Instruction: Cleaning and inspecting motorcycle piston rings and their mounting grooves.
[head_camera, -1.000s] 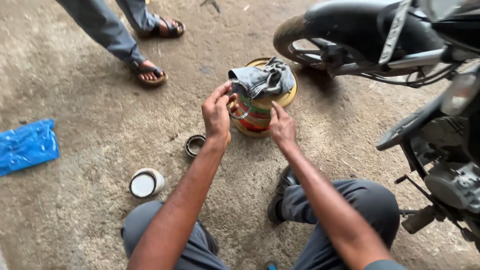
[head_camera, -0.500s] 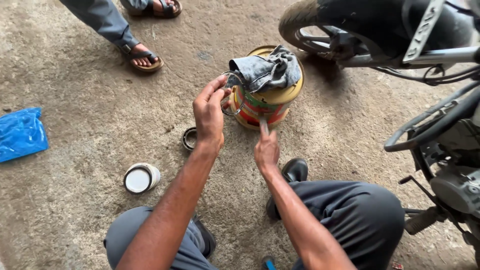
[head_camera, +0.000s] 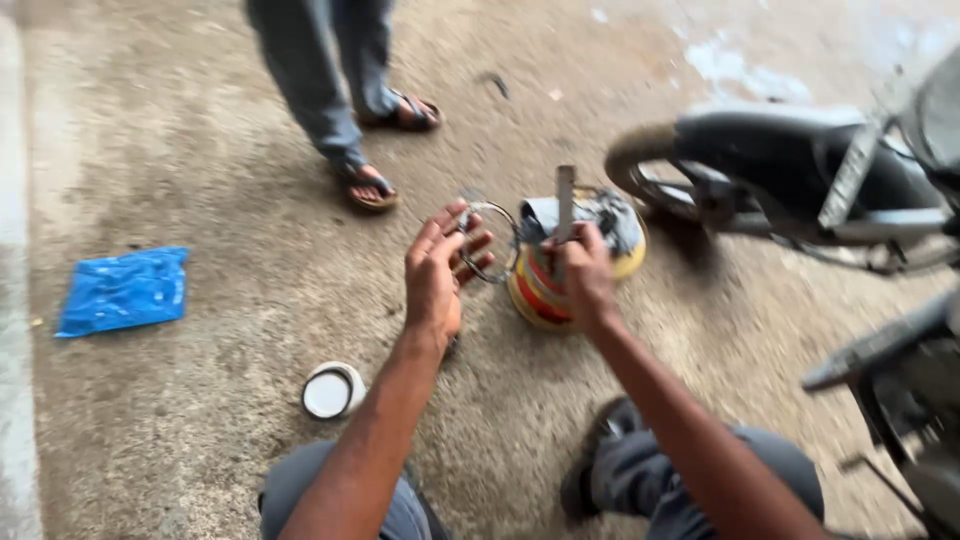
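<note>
**Head view: two hands working over a painted tin on a concrete floor**

Head camera is looking down on a person squatting, both forearms reaching forward. The left hand (head_camera: 437, 275) is raised with the palm turned inward and the fingers spread loosely, and a thin metal ring (head_camera: 490, 242) is sitting at its fingertips, pinched lightly rather than gripped. The right hand (head_camera: 585, 275) is curling closed around a flat, narrow metal tool (head_camera: 565, 205), which is standing upright above the knuckles; motion blur is softening its outline.

Just beyond both hands a round tin can (head_camera: 540, 295) is standing on the floor, banded in yellow, red and green, with a crumpled grey rag (head_camera: 610, 220) lying over its top. The right hand is partly covering the tin's near side.

Around them the concrete floor (head_camera: 200, 150) is looking rough and stained. A small round white-topped lid (head_camera: 330, 392) is lying near the left forearm, and a blue plastic sheet (head_camera: 125, 290) is lying well apart to the left. Another person's sandalled feet (head_camera: 370, 185) are standing beyond the tin. A motorcycle (head_camera: 800, 170) is filling the right side, its dark tyre close beside the tin.
</note>
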